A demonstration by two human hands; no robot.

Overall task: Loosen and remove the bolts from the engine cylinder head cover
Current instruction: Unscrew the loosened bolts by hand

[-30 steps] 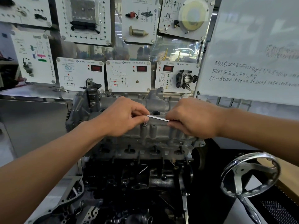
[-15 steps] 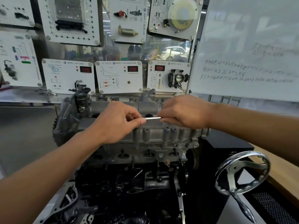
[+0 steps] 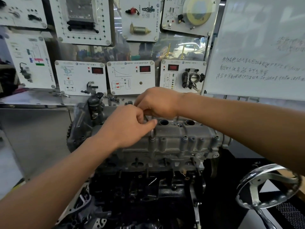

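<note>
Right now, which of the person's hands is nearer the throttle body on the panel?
Right. The right hand is below-left of the throttle body; the left hand sits lower, farther left.

Right hand (image 3: 159,103) now against left hand (image 3: 127,128)

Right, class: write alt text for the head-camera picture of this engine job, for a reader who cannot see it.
Two hands meet over a cylinder head cover: the left hand pinches a metal key standing upright in a bolt near the cover's front edge, the right hand curls close behind it. White training panels and a whiteboard fill the background.
</note>
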